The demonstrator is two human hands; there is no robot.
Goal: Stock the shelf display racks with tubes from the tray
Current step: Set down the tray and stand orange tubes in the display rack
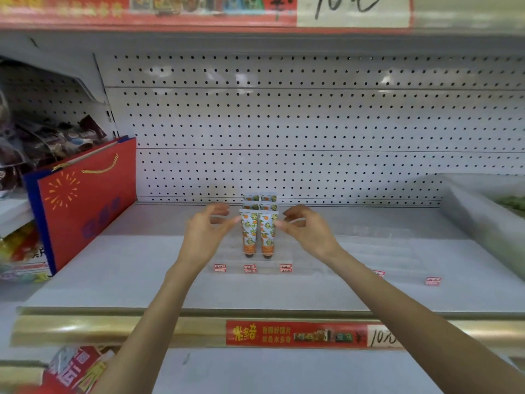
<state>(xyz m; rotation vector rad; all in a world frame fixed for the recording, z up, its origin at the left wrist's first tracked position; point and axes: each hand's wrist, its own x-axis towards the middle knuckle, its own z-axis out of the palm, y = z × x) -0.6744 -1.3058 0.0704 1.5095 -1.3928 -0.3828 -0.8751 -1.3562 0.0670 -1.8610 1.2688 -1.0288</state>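
a white pegboard (284, 123) is seen behind a white shelf (127, 274), edged with a gold strip (99, 325) on which a red label (298, 334) is fixed. a red bag (85, 206) is stood at the left, beside packaged goods (42, 143). a red banner (142, 12) is hung overhead.

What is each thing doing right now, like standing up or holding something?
Tubes, standing cap down in the rack, two by two.
Rack, clear, sitting on the shelf.
Left hand, fingers curled beside the tubes; grip unclear.
Right hand, curled on the other side; grip unclear.
Bag, standing upright.
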